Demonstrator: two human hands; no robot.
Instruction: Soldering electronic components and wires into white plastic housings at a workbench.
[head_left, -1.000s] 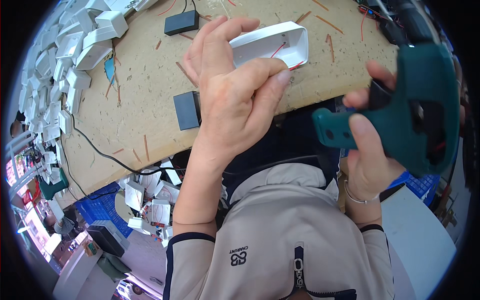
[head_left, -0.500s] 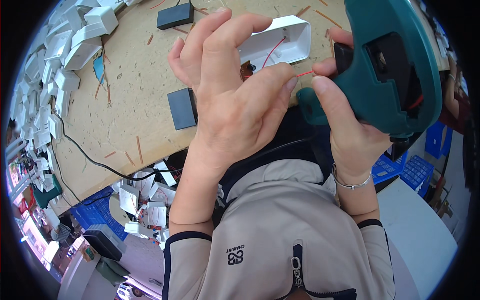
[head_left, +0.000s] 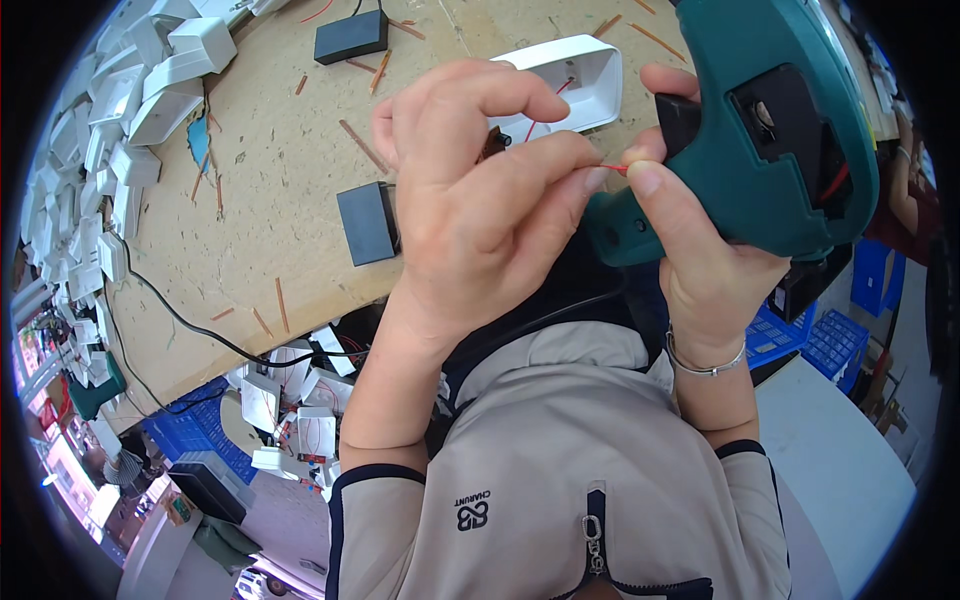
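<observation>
Thumb and forefinger of my left hand [head_left: 475, 200] are closed on a thin red wire [head_left: 612, 167]. The thumb and a finger of my right hand [head_left: 690, 205] meet at the other end of that wire. Hooked in the same right hand is a teal-green power tool [head_left: 835, 110] with a black trigger; its exact kind I cannot make out. Behind my left fingers lies an open white plastic housing [head_left: 607, 80] with red wire inside. A small brown circuit board [head_left: 492, 143] at its near end is mostly hidden by my left hand.
Two black boxes [head_left: 350, 37] [head_left: 366, 225] lie on the worktable [head_left: 270, 150], among scattered brown strips. White plastic housings [head_left: 120, 95] are heaped along the left edge. A black cable [head_left: 190, 322] crosses the near left. Blue crates [head_left: 835, 345] stand at the lower right.
My two hands have drawn closer along the red wire, and their pinched fingertips nearly meet. The left fingers have curled in, and the power tool has shifted slightly to the left.
</observation>
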